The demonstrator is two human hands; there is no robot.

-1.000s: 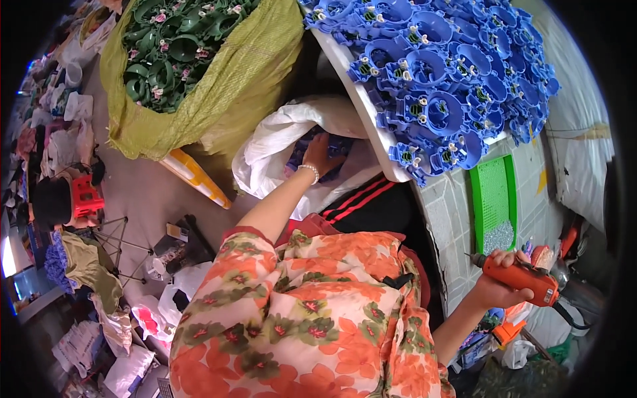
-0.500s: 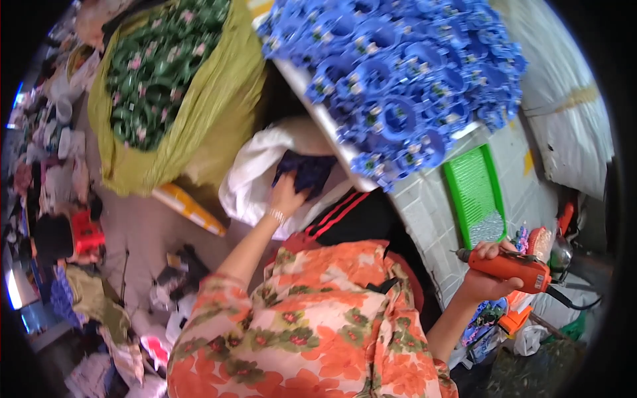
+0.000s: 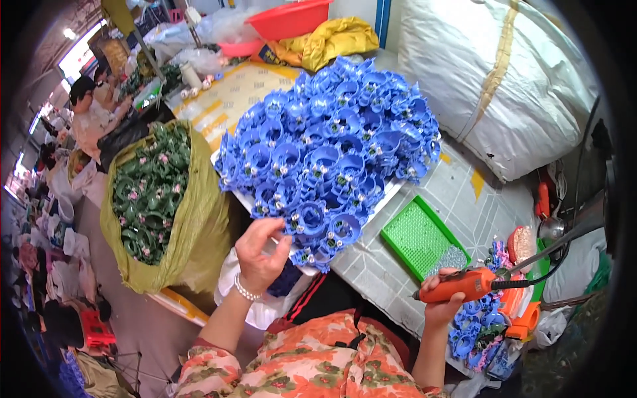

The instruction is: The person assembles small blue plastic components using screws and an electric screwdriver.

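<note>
A wide heap of blue plastic ring-shaped pieces (image 3: 325, 159), dotted with small pale and green bits, fills a white tray (image 3: 391, 192) on the table. At the heap's near left edge is my left hand (image 3: 260, 260), thumb and index finger curved apart, with nothing visible between them. Its fingertips come close to the blue pieces; whether they touch cannot be made out. Beneath this hand, a white sack (image 3: 227, 282) with dark blue stuff (image 3: 285, 280) inside is partly hidden. My right hand (image 3: 443, 292) grips an orange corded electric screwdriver (image 3: 468, 285), its tip pointing left.
A green tray (image 3: 418, 232) holds small shiny bits. Left stands a yellow-green sack (image 3: 206, 245) of dark green pieces (image 3: 149, 192). A bulging white sack (image 3: 491, 79) leans at the right, and cables run beside the screwdriver. Other people (image 3: 93, 119) sit at the far left.
My left hand has come up out of the white sack to the blue heap's near edge. My right hand, still holding the screwdriver, sits lower and further left in the picture. The view has tilted up.
</note>
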